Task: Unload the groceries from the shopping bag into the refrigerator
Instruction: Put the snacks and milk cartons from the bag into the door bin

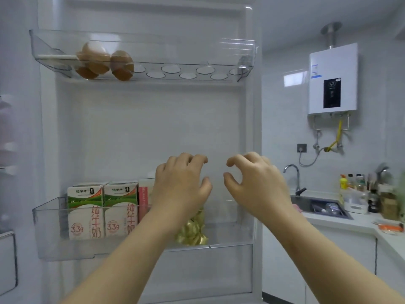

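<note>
**Two hands up at the fridge door, both holding nothing**

You're facing the inside of the open refrigerator door (153,128). The fridge interior at the far left edge is too blurred to read.

Top door bin (230,53): a few brown eggs (121,64) bunched at its left end, with bare round egg slots to their right.

Lower door bin (50,233), left to right:
- two green-and-white milk cartons (86,211) upright, side by side and touching
- a pink carton (143,198) just right of them, partly hidden by your left arm
- a gold foil pack (192,231) low in the bin, under your left wrist

Your left hand (179,183) is raised in front of the pink carton. Its fingers are loosely curled, with the thumb apart from them and nothing gripped. Can't tell if it touches the carton.

Your right hand (258,183) is just beside it at the same height, near the door's right edge. Same pose: fingers curled, thumb spread, nothing in it. The two hands are apart.

Right of the door:
- a white water heater (333,80) on the tiled wall
- below it, a faucet (294,178) over a sink (304,204)
- a yellow bottle (344,182) and other jars crowded on the counter at the far right
</note>
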The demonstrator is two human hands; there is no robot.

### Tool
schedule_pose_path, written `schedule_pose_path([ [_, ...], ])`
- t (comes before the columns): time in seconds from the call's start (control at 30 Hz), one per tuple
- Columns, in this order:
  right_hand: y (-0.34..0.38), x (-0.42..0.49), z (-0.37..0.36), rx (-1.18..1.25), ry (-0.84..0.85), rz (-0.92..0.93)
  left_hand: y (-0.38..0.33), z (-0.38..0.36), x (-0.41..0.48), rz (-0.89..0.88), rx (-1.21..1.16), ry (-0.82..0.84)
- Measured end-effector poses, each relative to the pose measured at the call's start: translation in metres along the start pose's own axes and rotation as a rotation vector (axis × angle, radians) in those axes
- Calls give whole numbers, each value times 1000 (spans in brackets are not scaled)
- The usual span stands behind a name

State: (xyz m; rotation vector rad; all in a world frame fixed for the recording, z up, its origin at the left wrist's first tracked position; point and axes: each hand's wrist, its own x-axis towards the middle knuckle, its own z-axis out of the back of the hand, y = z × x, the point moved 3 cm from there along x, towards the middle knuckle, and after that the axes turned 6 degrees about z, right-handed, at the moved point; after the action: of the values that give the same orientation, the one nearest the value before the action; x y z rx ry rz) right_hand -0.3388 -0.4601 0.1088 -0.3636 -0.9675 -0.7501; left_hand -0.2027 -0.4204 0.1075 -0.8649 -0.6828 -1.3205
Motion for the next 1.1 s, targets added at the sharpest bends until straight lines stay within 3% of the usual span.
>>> schedule_pose_path([
  [0.33,-62,-108,86,-316,24,-297,-126,-30,-40,-279,-314,41],
  [0.8,-130,-342,258,-691,189,-868,-377,-43,-222,-693,-755,486],
  [1.1,-144,-494,371,-810,182,-1212,-522,-6,-350,-917,-875,640],
])
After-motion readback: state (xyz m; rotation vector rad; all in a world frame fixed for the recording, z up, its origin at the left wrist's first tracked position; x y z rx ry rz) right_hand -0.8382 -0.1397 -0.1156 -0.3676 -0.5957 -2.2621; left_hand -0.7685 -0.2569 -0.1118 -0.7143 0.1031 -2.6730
